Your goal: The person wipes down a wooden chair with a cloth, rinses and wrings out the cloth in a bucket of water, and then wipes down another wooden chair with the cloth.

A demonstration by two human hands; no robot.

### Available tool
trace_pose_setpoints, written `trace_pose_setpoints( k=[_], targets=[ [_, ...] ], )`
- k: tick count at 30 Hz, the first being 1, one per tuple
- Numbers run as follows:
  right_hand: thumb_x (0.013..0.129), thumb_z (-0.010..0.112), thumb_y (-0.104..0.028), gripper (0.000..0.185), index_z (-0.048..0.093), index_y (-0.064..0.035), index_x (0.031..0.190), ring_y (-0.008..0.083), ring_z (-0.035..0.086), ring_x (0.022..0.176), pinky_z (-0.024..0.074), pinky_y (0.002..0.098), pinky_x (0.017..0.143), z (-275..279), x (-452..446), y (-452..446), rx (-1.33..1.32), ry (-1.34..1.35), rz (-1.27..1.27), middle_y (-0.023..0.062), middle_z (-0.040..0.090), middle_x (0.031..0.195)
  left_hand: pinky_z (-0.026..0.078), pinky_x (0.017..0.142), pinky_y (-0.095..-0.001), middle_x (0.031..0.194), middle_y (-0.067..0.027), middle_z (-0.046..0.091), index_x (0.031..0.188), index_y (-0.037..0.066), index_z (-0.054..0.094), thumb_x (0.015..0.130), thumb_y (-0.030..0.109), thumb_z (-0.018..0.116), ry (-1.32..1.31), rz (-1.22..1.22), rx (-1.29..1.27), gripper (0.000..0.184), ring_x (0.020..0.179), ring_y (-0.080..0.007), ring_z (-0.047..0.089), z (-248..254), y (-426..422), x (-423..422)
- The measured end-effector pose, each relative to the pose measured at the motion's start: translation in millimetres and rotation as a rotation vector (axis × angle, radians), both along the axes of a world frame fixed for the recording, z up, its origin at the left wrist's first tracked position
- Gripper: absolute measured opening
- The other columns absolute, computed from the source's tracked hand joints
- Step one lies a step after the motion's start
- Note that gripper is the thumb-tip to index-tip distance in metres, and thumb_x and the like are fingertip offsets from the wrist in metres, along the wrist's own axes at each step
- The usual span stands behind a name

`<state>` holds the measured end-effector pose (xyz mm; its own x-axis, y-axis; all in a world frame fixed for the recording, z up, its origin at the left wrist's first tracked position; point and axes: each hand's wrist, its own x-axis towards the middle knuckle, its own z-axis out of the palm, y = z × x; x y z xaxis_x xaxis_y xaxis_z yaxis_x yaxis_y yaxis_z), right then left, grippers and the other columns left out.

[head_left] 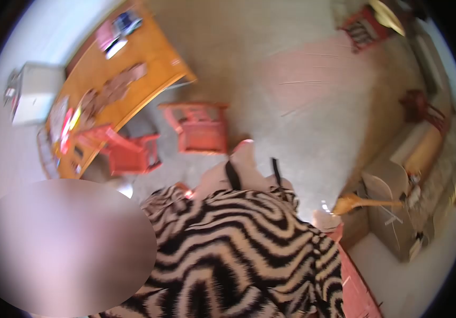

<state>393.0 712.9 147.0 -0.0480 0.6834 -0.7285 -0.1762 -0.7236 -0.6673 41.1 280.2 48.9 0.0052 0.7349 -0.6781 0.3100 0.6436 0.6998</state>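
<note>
The zebra-striped garment [228, 238] fills the lower middle of the head view. At the end of its left sleeve a small blurred patch shows, which looks like part of my left hand [185, 192]; its fingers cannot be made out. Beyond the garment lies a pale pink shape [214, 177] with two black strips. On the right, what appears to be my right hand [325, 219] is pale and smeared, low beside an orange-brown object [350, 203] with a broad end and a long handle. Whether the hand touches it, I cannot tell.
Two red chairs [202, 130] stand by a wooden table [156, 47] bearing cloth and books. A cardboard box [384, 183] stands at the right, with another red chair [366, 29] far off. A blurred oval covers the lower left.
</note>
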Motion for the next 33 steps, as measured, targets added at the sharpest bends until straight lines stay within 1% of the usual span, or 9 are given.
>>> trace_pose_setpoints(
  k=[2, 5, 6, 7, 9, 11, 20, 29, 33],
  targets=[
    [0.088, 0.045, -0.04, 0.042, 0.052, -0.0051, 0.109, 0.0253, 0.051, 0.105, 0.0399, 0.0428, 0.093, -28.4, 17.8, -14.1, 0.019, 0.032, -0.174, 0.0096, 0.055, 0.11, 0.047, 0.073, -0.035, 0.091, -0.012, 0.057, 0.102, 0.007, 0.052, 0.074, 0.019, 0.059, -0.042, -0.107, 0.094, 0.031, 0.082, -0.0285, 0.057, -26.6, 83.2, -15.4],
    [0.088, 0.045, -0.039, 0.037, 0.054, -0.0052, 0.102, 0.0258, 0.054, 0.098, 0.043, 0.0427, 0.089, -24.9, 21.1, -1.7, 0.039, 0.06, -0.361, 0.0087, 0.058, 0.101, 0.047, 0.071, -0.035, 0.089, -0.0118, 0.057, 0.1, 0.007, 0.053, 0.074, 0.018, 0.059, -0.092, -0.275, 0.231, 0.029, 0.081, -0.0282, 0.057, -64.7, 206.5, -21.6],
    [0.089, 0.044, -0.038, 0.036, 0.054, -0.0054, 0.1, 0.0257, 0.056, 0.095, 0.0442, 0.0419, 0.087, 44.2, 6.8, -1.4, 0.02, -0.118, -0.321, 0.0085, 0.058, 0.098, 0.047, 0.071, -0.035, 0.088, -0.0118, 0.057, 0.1, 0.007, 0.053, 0.074, 0.018, 0.058, -0.036, -0.327, 0.297, 0.028, 0.08, -0.0281, 0.057, -44.3, 224.8, -0.3],
    [0.089, 0.044, -0.038, 0.035, 0.054, -0.0061, 0.099, 0.0261, 0.056, 0.094, 0.0446, 0.0418, 0.087, 31.0, 26.9, -5.9, 0.169, -0.007, -0.266, 0.0081, 0.059, 0.096, 0.047, 0.071, -0.035, 0.087, -0.0117, 0.057, 0.099, 0.007, 0.053, 0.074, 0.018, 0.058, -0.028, -0.368, 0.328, 0.028, 0.08, -0.028, 0.057, -43.7, 246.8, 2.8],
    [0.088, 0.045, -0.038, 0.035, 0.054, -0.0062, 0.099, 0.0258, 0.056, 0.094, 0.0447, 0.0417, 0.086, -9.5, 77.2, 24.5, 0.062, 0.196, -0.423, 0.0079, 0.059, 0.096, 0.047, 0.07, -0.035, 0.086, -0.0116, 0.057, 0.098, 0.006, 0.054, 0.074, 0.017, 0.058, -0.027, -0.437, 0.36, 0.026, 0.079, -0.0278, 0.057, -47.3, 291.9, 21.4],
    [0.088, 0.045, -0.037, 0.034, 0.054, -0.0065, 0.099, 0.0255, 0.056, 0.094, 0.0442, 0.0413, 0.087, -26.6, 96.2, 69.6, 0.103, 0.256, -0.473, 0.0079, 0.059, 0.097, 0.047, 0.069, -0.0349, 0.085, -0.0115, 0.057, 0.096, 0.006, 0.054, 0.074, 0.017, 0.058, -0.004, -0.492, 0.414, 0.025, 0.078, -0.0276, 0.057, -50.6, 349.8, 33.6],
    [0.088, 0.049, -0.034, 0.028, 0.054, -0.0088, 0.1, 0.0233, 0.054, 0.096, 0.0422, 0.0385, 0.089, 3.6, 112.0, 254.3, 0.166, 0.304, -0.643, 0.0067, 0.058, 0.098, 0.047, 0.066, -0.0348, 0.079, -0.0111, 0.057, 0.09, 0.006, 0.056, 0.075, 0.015, 0.056, 0.051, -0.698, 0.588, 0.018, 0.074, -0.0268, 0.057, -65.4, 583.4, 34.8],
    [0.088, 0.05, -0.032, 0.025, 0.053, -0.0093, 0.098, 0.0247, 0.056, 0.091, 0.0448, 0.0385, 0.086, -40.0, 110.8, 396.2, 0.087, 0.337, -0.758, 0.0072, 0.058, 0.094, 0.047, 0.063, -0.0347, 0.073, -0.0106, 0.057, 0.084, 0.005, 0.059, 0.075, 0.013, 0.054, 0.14, -0.898, 0.642, 0.013, 0.069, -0.026, 0.057, -66.7, 825.0, -79.4],
    [0.089, 0.05, -0.032, 0.026, 0.053, -0.0083, 0.098, 0.0245, 0.056, 0.09, 0.0451, 0.0388, 0.085, -26.2, 108.2, 452.9, 0.084, 0.241, -0.841, 0.0071, 0.058, 0.093, 0.047, 0.061, -0.0347, 0.071, -0.0104, 0.057, 0.081, 0.004, 0.06, 0.075, 0.012, 0.054, 0.111, -0.989, 0.664, 0.012, 0.068, -0.0256, 0.057, -76.9, 939.0, -108.0]
  ],
)
